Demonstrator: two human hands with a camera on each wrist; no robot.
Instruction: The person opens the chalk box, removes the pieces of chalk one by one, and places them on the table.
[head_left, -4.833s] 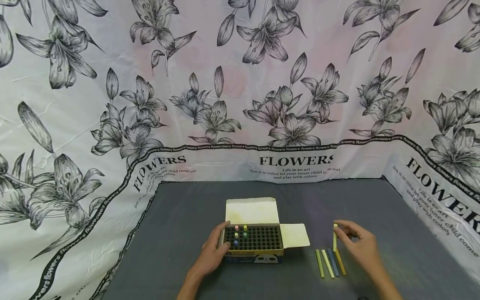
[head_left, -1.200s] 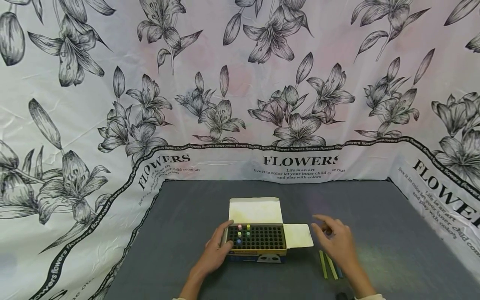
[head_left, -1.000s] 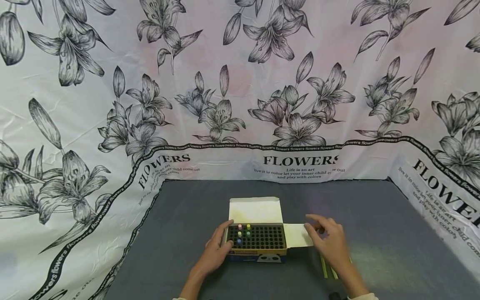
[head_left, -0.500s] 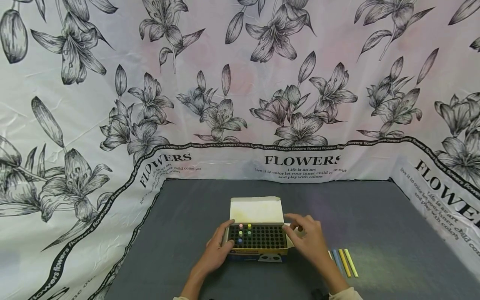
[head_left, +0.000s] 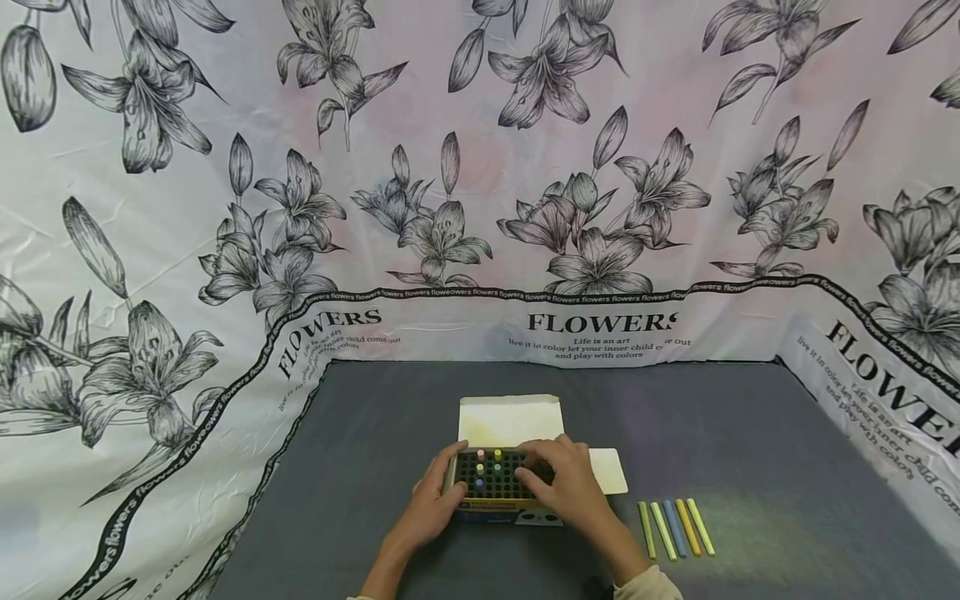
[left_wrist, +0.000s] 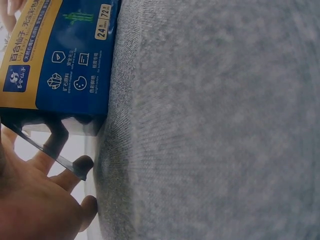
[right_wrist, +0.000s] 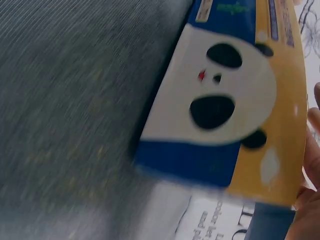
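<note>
My right hand (head_left: 558, 481) has crossed from the loose chalk sticks (head_left: 675, 528) to the chalk box (head_left: 495, 483), fingers bent over the tray's right half; whether that grip pinches a stick I cannot tell. My left hand (head_left: 435, 500) is curled round the box's left end, steadying it on the grey worktop (head_left: 750, 433). Box open at centre, lid flap back, a few coloured sticks (head_left: 487, 463) standing in its left cells; five loose sticks lie side by side to its right.
</note>
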